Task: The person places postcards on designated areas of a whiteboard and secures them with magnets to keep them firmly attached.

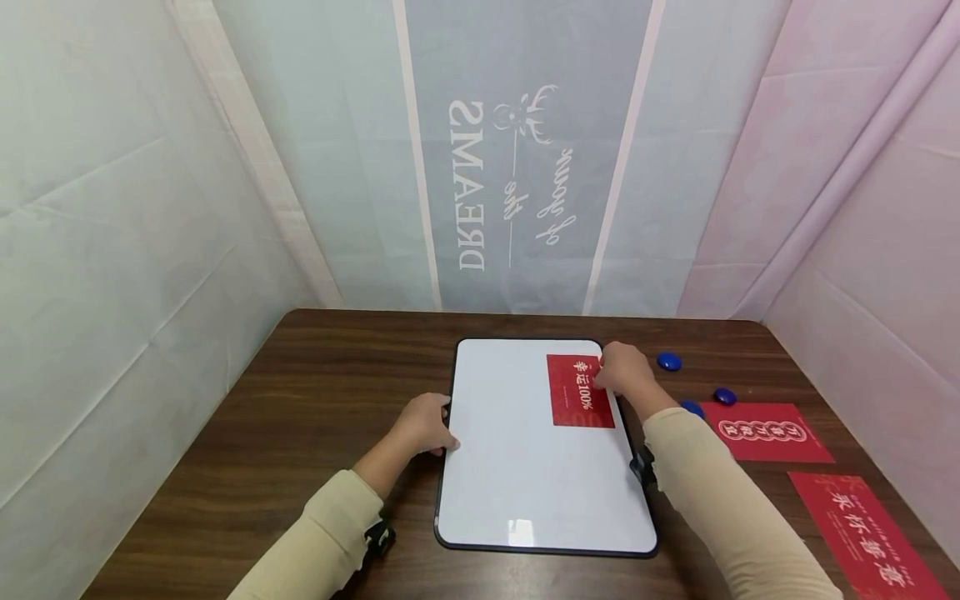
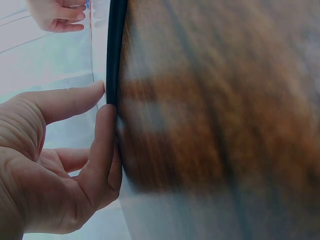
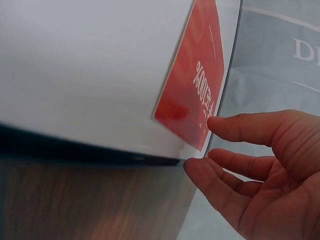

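Observation:
A white board (image 1: 525, 483) with a thin black frame lies on the wooden table. My left hand (image 1: 426, 423) grips its left edge; in the left wrist view the thumb (image 2: 75, 102) is on the face side, with fingers curled against the black rim. A red envelope (image 1: 573, 408) printed with "100%" lies on the board's upper right part, along the right edge. My right hand (image 1: 626, 369) is at that upper right corner. In the right wrist view its thumb (image 3: 240, 129) touches the red envelope, while the other fingertips sit at the board's corner.
Two more red envelopes, one upper (image 1: 768, 446) and one lower (image 1: 862, 533), lie on the table to the right. Round blue magnets, including one far (image 1: 669, 361) and one nearer the envelope (image 1: 724, 396), lie beside the board. A printed fabric backdrop (image 1: 360, 167) rises behind the table.

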